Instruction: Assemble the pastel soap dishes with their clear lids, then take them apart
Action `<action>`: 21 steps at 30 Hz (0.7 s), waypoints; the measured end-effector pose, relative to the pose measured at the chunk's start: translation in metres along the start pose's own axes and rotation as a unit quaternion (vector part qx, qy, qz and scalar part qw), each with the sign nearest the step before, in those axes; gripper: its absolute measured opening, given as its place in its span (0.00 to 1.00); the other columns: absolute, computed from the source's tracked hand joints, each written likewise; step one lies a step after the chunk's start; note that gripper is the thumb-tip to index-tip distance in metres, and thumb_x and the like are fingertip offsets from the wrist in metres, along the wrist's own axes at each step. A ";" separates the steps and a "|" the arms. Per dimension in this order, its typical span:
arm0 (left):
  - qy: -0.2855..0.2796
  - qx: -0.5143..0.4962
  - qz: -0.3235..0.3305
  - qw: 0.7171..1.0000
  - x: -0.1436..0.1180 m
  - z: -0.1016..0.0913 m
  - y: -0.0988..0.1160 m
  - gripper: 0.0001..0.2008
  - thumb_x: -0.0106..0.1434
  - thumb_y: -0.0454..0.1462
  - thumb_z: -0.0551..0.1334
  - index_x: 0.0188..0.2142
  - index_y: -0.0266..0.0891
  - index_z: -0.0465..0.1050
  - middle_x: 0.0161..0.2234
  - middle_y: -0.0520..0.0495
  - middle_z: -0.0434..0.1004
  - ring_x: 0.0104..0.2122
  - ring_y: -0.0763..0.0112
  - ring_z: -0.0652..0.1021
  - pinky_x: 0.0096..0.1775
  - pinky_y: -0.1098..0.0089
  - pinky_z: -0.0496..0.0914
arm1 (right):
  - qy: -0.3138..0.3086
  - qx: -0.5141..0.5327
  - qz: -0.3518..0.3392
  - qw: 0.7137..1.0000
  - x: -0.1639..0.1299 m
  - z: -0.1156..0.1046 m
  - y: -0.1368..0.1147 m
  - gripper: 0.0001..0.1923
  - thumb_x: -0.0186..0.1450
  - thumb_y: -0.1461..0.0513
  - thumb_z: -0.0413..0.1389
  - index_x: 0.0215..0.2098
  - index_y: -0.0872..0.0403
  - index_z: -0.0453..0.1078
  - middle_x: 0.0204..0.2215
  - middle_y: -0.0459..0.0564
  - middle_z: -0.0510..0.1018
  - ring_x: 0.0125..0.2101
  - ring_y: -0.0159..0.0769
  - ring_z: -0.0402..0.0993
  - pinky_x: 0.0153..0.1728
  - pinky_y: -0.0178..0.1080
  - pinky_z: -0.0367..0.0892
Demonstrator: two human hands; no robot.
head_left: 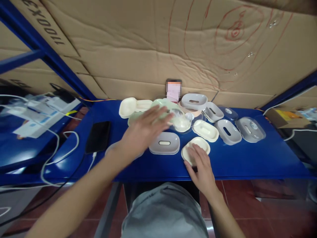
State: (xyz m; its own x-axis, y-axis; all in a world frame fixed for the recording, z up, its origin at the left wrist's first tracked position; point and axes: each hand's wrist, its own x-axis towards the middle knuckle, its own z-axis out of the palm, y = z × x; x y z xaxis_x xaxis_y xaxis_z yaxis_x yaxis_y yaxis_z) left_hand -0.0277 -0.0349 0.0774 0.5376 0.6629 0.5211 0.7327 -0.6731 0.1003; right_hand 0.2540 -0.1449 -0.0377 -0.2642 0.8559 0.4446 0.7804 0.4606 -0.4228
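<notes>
My left hand [148,127] is stretched over the pile in the middle, fingers extended and somewhat blurred. Just beyond its fingertips lies a cream dish with clear plastic [182,122] over it; whether they touch is unclear. Under and behind this hand are pale green dishes [159,105], partly hidden. My right hand [201,165] grips a cream oval soap dish [190,150] near the front edge, fingers over its inside and thumb at its near rim. Between the hands lies a grey soap dish [164,148] with a slot. Another grey dish [111,148] is mostly covered by my left forearm.
More cream [206,131] and grey dishes [228,132] spread rightward on the blue table [269,158], beside a clear-covered grey one [250,129]. A lit phone [174,90] leans on the cardboard [123,49]. A dark phone [98,137] and white cables [58,142] lie left.
</notes>
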 end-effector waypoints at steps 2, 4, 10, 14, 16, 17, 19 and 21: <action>0.006 0.030 -0.015 0.999 -0.044 0.001 0.028 0.23 0.78 0.38 0.58 0.70 0.50 0.68 0.71 0.44 0.69 0.71 0.54 0.69 0.68 0.50 0.69 | 0.003 0.013 0.006 1.000 0.005 -0.001 -0.003 0.38 0.76 0.57 0.58 0.78 0.47 0.49 0.76 0.64 0.57 0.74 0.59 0.56 0.68 0.66 0.63; 0.012 0.058 -0.046 0.997 -0.074 0.012 0.046 0.24 0.77 0.36 0.59 0.70 0.50 0.68 0.68 0.40 0.72 0.68 0.50 0.73 0.64 0.49 0.74 | -0.001 0.030 -0.016 0.999 0.015 -0.001 -0.007 0.42 0.76 0.57 0.58 0.80 0.46 0.42 0.78 0.64 0.48 0.76 0.60 0.49 0.69 0.67 0.62; -0.001 0.046 -0.085 0.995 -0.094 0.051 0.043 0.22 0.76 0.38 0.60 0.68 0.47 0.71 0.62 0.35 0.77 0.61 0.48 0.79 0.58 0.49 0.78 | -0.053 0.010 -0.098 0.994 0.058 0.008 -0.012 0.42 0.76 0.57 0.58 0.81 0.42 0.41 0.79 0.62 0.47 0.77 0.59 0.46 0.71 0.68 0.58; -0.016 0.034 -0.068 0.997 -0.095 0.052 0.039 0.25 0.75 0.43 0.62 0.69 0.44 0.68 0.63 0.33 0.75 0.62 0.44 0.77 0.59 0.46 0.77 | -0.087 0.020 -0.111 0.990 0.069 0.013 -0.009 0.38 0.76 0.58 0.58 0.80 0.44 0.49 0.75 0.61 0.60 0.73 0.54 0.62 0.68 0.61 0.66; -0.019 0.027 -0.071 0.997 -0.098 0.052 0.040 0.25 0.76 0.42 0.62 0.70 0.46 0.67 0.63 0.34 0.75 0.63 0.45 0.76 0.59 0.46 0.76 | -0.081 0.025 -0.111 0.990 0.068 0.014 -0.008 0.37 0.76 0.58 0.59 0.79 0.44 0.52 0.74 0.61 0.63 0.70 0.53 0.67 0.66 0.58 0.70; -0.018 0.024 -0.074 0.997 -0.100 0.052 0.041 0.25 0.76 0.40 0.62 0.70 0.47 0.67 0.63 0.34 0.76 0.64 0.46 0.76 0.60 0.47 0.76 | -0.076 0.024 -0.112 0.991 0.066 0.015 -0.008 0.37 0.76 0.59 0.59 0.79 0.44 0.53 0.73 0.61 0.64 0.69 0.53 0.68 0.66 0.57 0.71; -0.010 0.020 -0.080 0.997 -0.103 0.054 0.042 0.25 0.76 0.39 0.61 0.70 0.47 0.67 0.61 0.35 0.77 0.62 0.47 0.77 0.60 0.48 0.76 | -0.070 0.019 -0.119 0.990 0.063 0.016 -0.008 0.36 0.76 0.60 0.58 0.78 0.44 0.54 0.73 0.61 0.64 0.70 0.53 0.67 0.67 0.57 0.71; 0.001 0.019 -0.081 0.997 -0.104 0.055 0.043 0.25 0.76 0.38 0.62 0.70 0.44 0.68 0.60 0.36 0.78 0.60 0.49 0.78 0.59 0.49 0.76 | -0.071 0.014 -0.129 0.989 0.060 0.016 -0.007 0.36 0.76 0.62 0.57 0.79 0.44 0.53 0.74 0.61 0.63 0.70 0.52 0.66 0.67 0.57 0.70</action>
State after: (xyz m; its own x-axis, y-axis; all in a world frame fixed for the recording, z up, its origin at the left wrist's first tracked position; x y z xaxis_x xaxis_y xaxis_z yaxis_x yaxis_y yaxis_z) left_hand -0.0290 -0.1147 -0.0196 0.4102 0.7610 0.5026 0.8253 -0.5443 0.1506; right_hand 0.2230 -0.0927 -0.0206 -0.5313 0.7327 0.4253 0.6617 0.6724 -0.3318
